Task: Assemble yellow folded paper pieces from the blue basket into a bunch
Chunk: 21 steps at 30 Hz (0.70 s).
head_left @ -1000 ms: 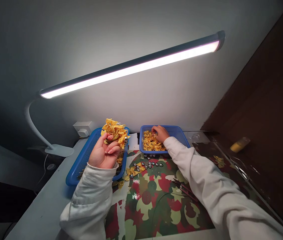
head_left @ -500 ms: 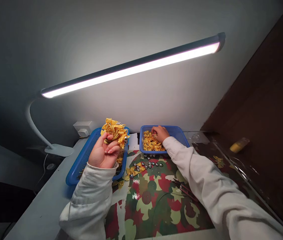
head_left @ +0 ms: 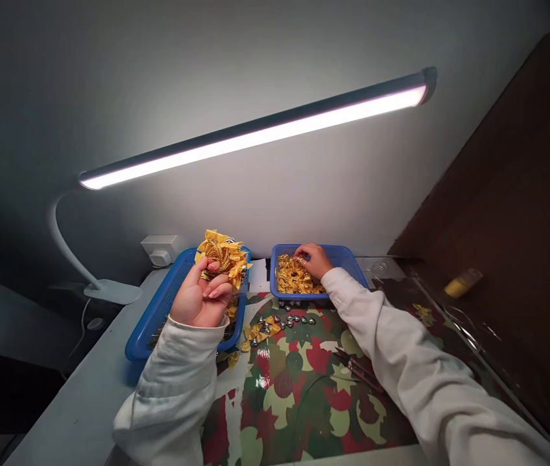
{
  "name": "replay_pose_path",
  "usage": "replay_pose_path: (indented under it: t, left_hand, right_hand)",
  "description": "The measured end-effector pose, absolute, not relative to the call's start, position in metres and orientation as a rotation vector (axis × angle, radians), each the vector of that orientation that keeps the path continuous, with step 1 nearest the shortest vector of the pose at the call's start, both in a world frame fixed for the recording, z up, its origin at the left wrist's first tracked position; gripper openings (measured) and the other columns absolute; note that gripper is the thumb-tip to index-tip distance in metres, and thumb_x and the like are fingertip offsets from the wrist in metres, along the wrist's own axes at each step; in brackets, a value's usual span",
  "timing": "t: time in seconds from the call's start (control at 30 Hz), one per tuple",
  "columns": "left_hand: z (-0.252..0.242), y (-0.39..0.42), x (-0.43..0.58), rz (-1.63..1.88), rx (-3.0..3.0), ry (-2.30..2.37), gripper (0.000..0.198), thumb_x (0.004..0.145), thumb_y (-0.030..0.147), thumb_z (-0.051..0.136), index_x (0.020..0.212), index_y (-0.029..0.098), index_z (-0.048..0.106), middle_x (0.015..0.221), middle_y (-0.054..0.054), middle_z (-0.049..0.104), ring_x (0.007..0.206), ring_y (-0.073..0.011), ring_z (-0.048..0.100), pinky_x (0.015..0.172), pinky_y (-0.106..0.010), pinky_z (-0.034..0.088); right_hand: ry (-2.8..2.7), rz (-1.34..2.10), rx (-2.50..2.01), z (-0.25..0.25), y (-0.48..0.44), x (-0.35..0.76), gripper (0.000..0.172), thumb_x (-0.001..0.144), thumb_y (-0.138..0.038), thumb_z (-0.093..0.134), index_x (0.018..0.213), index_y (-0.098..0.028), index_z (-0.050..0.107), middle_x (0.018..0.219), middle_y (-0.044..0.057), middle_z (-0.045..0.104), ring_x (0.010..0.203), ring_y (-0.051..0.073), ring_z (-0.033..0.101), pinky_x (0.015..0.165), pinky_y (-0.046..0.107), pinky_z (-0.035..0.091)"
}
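A bunch of yellow ribbon bows with looped gold cords [head_left: 224, 255] is gripped in my left hand [head_left: 202, 301], raised over the long blue basket [head_left: 142, 333] on the left. Small silver bells show among these bows. My right hand [head_left: 318, 260] reaches into the smaller blue basket [head_left: 350, 265], its fingertips pinched at the cord of a yellow ribbon bow [head_left: 299, 261]. Many more yellow bows [head_left: 294, 278] fill that basket's left part. Just what lies between the right fingertips is partly hidden.
Silver heart-shaped bells [head_left: 297, 320] and loose yellow bows [head_left: 260, 331] lie on the camouflage-patterned mat [head_left: 279, 401]. Dark thread snips [head_left: 357, 369] rest near my right forearm. A lamp [head_left: 260, 139] spans above; its base [head_left: 114, 291] stands left. A brown panel [head_left: 508, 226] borders the right.
My right hand has shifted slightly right within the smaller basket, its fingers lifting a little off the bows. My left hand keeps its hold on the bunch, almost still.
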State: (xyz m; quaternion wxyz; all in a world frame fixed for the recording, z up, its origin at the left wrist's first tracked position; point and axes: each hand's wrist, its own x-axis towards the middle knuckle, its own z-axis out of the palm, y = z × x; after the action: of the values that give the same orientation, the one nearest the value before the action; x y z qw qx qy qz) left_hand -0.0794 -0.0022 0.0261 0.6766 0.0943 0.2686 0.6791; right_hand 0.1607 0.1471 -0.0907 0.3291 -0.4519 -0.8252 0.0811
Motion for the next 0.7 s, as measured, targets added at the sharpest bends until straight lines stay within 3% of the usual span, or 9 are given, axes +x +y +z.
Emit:
replay_pose_path:
  t: [0.47, 0.57, 0.7]
  left_hand:
    - [0.005, 0.004, -0.050, 1.359, 0.267, 0.672, 0.023, 0.090, 0.017, 0.037, 0.071, 0.012, 0.048, 0.059, 0.006, 0.051, 0.028, 0.0011, 0.027, 0.027, -0.010, 0.024]
    - [-0.008, 0.004, -0.034, 1.378, 0.354, 0.804, 0.017, 0.085, 0.017, 0.047, 0.069, 0.011, 0.051, 0.056, 0.005, 0.052, 0.029, 0.0012, 0.026, 0.028, -0.011, 0.022]
    - [-0.023, 0.003, -0.022, 1.303, 0.637, 0.967, 0.030, 0.067, 0.033, 0.069, 0.056, 0.012, 0.051, 0.032, 0.007, 0.035, 0.029, -0.0017, 0.026, 0.031, -0.014, 0.021]
  right_hand:
    - [-1.927, 0.276, -0.587, -0.017, 0.080, 0.129, 0.028, 0.084, -0.038, 0.059, 0.069, -0.015, 0.058, 0.069, 0.002, 0.057, 0.068, 0.010, 0.048, 0.070, 0.024, 0.038]
    - [-1.928, 0.370, -0.543, 0.002, 0.062, 0.126, 0.028, 0.085, -0.038, 0.057, 0.070, -0.014, 0.057, 0.071, 0.002, 0.056, 0.069, 0.010, 0.049, 0.069, 0.023, 0.039]
    - [-2.308, 0.387, -0.555, 0.022, 0.050, 0.128, 0.016, 0.080, -0.026, 0.061, 0.072, -0.013, 0.057, 0.070, 0.001, 0.056, 0.067, 0.008, 0.046, 0.065, 0.020, 0.035]
